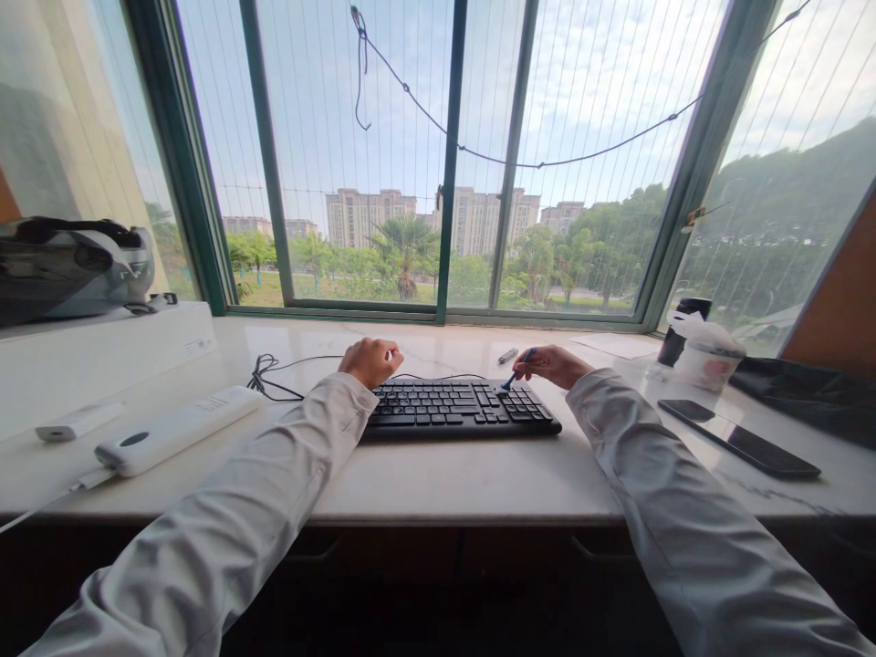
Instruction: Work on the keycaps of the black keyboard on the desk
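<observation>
A black keyboard (448, 411) lies on the white marbled countertop, its rear left corner hidden by my left sleeve and hand. My left hand (373, 361) is over that corner with curled fingers, the thumb and index finger bent toward each other; nothing shows between them. Whether it touches the keyboard I cannot tell. My right hand (553, 367) pinches a slim blue brush (518, 369). The brush slants down to the left, and its dark head meets the keys near the number pad.
Behind the keyboard lies a small silver object (507, 356). A black cable (270, 376) coils at left, near a white elongated device (182, 429) and a white box (109, 356). On the right are a phone (739, 438), a wrapped cup (708, 356) and a black bottle (679, 333). Windows stand behind.
</observation>
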